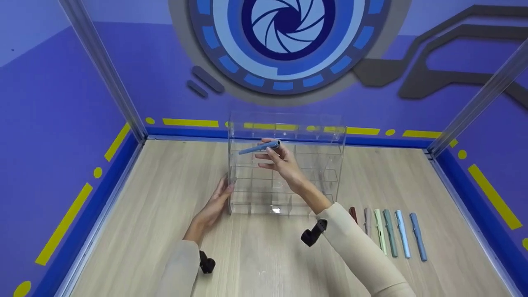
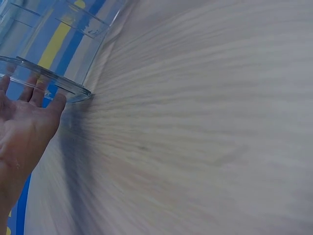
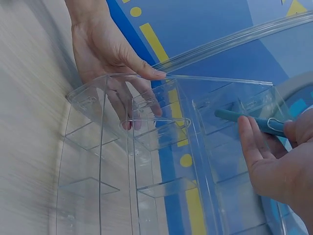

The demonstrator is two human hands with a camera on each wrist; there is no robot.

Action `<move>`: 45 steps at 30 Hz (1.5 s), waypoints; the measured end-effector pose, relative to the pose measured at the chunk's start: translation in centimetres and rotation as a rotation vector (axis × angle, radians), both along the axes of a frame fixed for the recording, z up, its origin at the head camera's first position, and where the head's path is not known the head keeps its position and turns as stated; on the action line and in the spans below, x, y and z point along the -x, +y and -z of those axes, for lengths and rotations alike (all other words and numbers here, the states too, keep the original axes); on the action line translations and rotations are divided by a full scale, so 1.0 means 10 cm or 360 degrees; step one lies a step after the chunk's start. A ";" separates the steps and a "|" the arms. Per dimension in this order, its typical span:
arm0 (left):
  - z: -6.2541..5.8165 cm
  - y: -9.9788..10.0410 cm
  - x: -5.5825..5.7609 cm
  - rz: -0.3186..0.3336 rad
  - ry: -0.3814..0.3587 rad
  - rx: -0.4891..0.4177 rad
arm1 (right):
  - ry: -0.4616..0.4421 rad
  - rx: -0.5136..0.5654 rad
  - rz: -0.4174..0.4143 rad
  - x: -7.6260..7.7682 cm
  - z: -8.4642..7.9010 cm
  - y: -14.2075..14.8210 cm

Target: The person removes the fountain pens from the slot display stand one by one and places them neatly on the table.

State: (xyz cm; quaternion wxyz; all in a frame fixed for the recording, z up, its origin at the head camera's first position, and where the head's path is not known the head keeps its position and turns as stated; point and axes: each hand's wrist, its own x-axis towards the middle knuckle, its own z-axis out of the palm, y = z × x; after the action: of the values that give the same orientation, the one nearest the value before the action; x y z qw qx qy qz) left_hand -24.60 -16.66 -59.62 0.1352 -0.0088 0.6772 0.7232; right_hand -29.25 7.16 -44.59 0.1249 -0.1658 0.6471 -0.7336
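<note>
My right hand (image 1: 284, 166) pinches a blue pen (image 1: 255, 149) between thumb and fingers, in front of the upper rows of a clear acrylic rack (image 1: 251, 179). The pen lies nearly level, its thinner end pointing left and its clip end in the fingers. It looks teal in the right wrist view, where the clip shows beside the thumb. Against the rack's left side rests my left hand (image 1: 213, 207). Its thumb touches the front edge and its extended fingers (image 2: 56, 104) lie along the outer wall, seen through the clear panel in the right wrist view.
On the table right of the rack lie several pens in a row, among them a dark red pen (image 1: 353, 213), a light green pen (image 1: 380, 231) and a blue pen (image 1: 418, 236). My right forearm passes close to them. Blue patterned walls (image 1: 198, 107) stand behind and at both sides.
</note>
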 end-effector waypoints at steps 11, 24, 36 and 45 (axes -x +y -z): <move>-0.01 0.00 -0.01 0.0028 0.0004 0.0003 | 0.0113 0.0066 0.0077 -0.10 -0.09 0.19; -0.01 0.00 -0.02 0.0028 -0.0005 -0.0011 | 0.0127 0.0155 0.0205 -0.20 -0.23 0.41; -0.02 0.01 -0.05 0.0017 -0.0029 -0.0035 | 0.0147 0.0089 0.0304 -0.29 -0.23 0.69; -0.01 0.01 -0.03 0.0048 -0.0025 -0.0029 | 0.0101 0.0172 0.0351 -0.30 -0.20 0.87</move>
State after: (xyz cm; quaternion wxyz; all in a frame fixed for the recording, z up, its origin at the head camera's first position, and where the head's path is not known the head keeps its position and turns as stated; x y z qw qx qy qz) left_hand -24.31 -16.58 -59.48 0.1515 -0.0030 0.6696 0.7271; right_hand -26.30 15.81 -42.63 0.0137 -0.1234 0.6245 -0.7711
